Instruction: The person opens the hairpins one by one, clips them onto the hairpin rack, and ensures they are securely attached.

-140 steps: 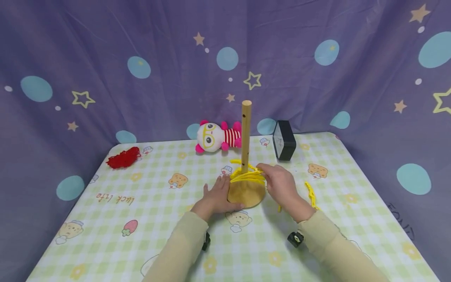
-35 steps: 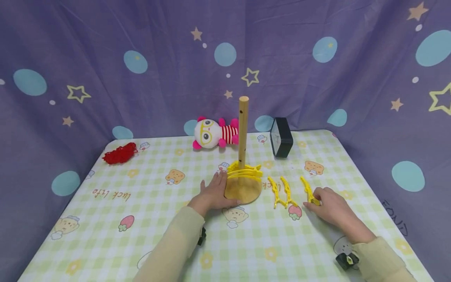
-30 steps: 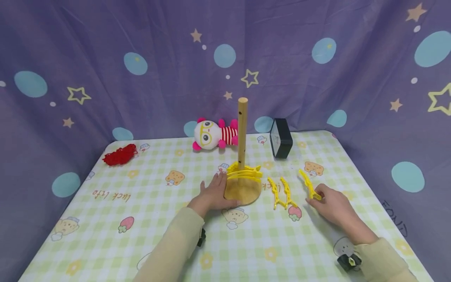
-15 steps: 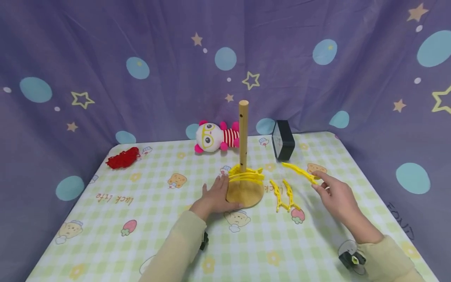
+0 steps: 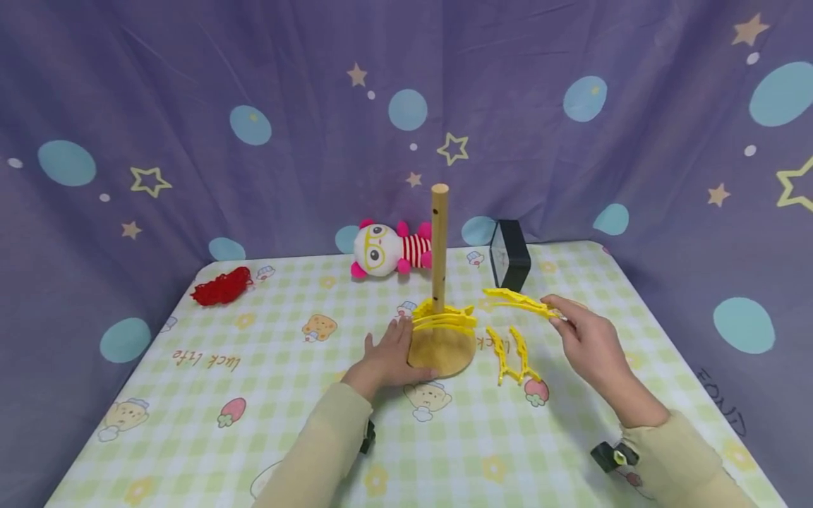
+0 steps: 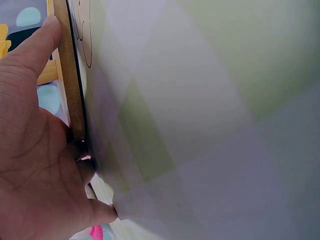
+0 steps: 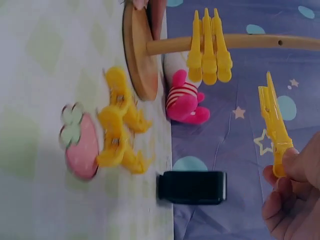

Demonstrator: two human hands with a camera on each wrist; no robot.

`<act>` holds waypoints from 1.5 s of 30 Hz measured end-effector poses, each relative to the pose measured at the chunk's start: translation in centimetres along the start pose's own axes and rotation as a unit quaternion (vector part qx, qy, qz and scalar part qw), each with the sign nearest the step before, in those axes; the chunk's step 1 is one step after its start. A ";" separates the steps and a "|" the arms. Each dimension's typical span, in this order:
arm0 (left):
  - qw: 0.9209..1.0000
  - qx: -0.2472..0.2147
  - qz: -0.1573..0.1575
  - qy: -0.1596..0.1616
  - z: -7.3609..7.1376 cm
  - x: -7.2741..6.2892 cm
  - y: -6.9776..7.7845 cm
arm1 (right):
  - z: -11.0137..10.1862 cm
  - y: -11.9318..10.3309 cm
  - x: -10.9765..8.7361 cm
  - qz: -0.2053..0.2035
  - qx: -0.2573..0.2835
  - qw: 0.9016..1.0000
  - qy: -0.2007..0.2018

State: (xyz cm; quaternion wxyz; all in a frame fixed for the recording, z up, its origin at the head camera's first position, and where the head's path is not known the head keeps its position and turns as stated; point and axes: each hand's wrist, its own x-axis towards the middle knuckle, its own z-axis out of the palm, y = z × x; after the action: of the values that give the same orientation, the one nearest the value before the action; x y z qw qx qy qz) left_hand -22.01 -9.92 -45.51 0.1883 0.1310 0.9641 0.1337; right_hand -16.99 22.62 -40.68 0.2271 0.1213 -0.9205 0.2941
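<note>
My right hand [image 5: 591, 346] pinches one end of a yellow hair clip [image 5: 517, 300] between thumb and fingers, above the table right of a wooden stand [image 5: 439, 247]. The clip's long tip points left, towards the stand's post; in the right wrist view the clip [image 7: 274, 120] is apart from the post. Three yellow clips [image 7: 209, 55] sit side by side low on the post. My left hand [image 5: 384, 356] holds the stand's round base [image 5: 444, 356], thumb along the front edge and fingers at the left side. Two more clips [image 5: 511, 355] stand on the table between base and right hand.
At the back lies a pink and white plush toy [image 5: 381, 250], partly behind the post. A black box-shaped object [image 5: 516, 254] stands back right. Red stringy material [image 5: 222, 286] lies back left. A purple curtain [image 5: 286, 176] hangs behind the checked tablecloth [image 5: 267, 395].
My right hand left the clips on the post, took a clip at the right of the table, lifted it, and swung it left towards the post. My left hand stayed at the base.
</note>
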 end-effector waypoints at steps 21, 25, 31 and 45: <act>1.000 -0.002 0.006 0.001 0.0 -0.1 -0.2 | 6.0 -5.0 4.1 -0.063 0.011 0.997 -0.037; 1.000 -0.004 0.006 0.002 -0.1 0.0 -0.2 | 6.9 -5.6 4.4 -0.074 0.006 0.996 -0.047; 1.000 -0.004 0.006 0.003 -0.1 -0.2 -0.1 | 7.2 -5.9 4.4 -0.061 0.025 0.994 -0.092; 1.000 0.004 -0.002 0.002 -0.1 0.0 0.0 | 4.5 -3.5 2.3 0.030 0.052 0.988 -0.146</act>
State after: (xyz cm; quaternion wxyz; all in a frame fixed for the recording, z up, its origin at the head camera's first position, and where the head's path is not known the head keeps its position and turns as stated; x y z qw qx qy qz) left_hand -22.02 -9.96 -45.39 0.1861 0.1296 0.9653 0.1297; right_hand -19.31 16.95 -41.12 0.0752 0.1468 -0.9304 0.3275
